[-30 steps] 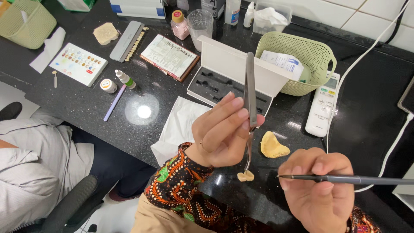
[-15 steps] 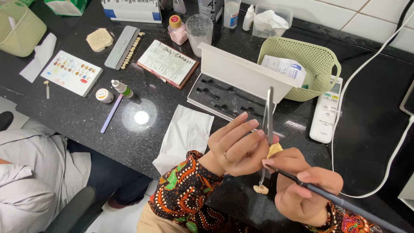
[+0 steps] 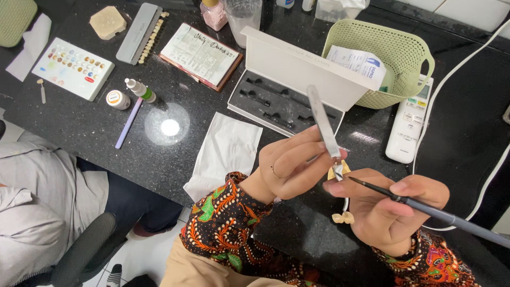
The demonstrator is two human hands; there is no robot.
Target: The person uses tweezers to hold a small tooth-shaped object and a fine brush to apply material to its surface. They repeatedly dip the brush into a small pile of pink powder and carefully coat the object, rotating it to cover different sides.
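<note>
This looks like a dental laboratory bench: a black speckled counter [image 3: 79,127] carries a tooth shade guide [image 3: 144,33] near its back edge, a colour palette tray [image 3: 71,68] toward the left edge, small bottles [image 3: 139,90], and an open white instrument case [image 3: 289,87] mid-bench.

two bare hands, left hand [image 3: 295,167] and right hand [image 3: 390,212], ungloved. on one finger of the left, a thin plain ring [image 3: 274,171], dark and narrow. long batik-patterned fabric sleeves [image 3: 223,223] down to both wrists: black ground, crowded with orange-red scrolls, green leaf shapes and fine cream dotting. same print on the right cuff [image 3: 435,260], there with more red and a touch of blue. cuffs snug, no buttons visible. below the sleeves, a stretch of plain tan cloth [image 3: 186,271] at the lower edge, smooth and unpatterned.
</note>
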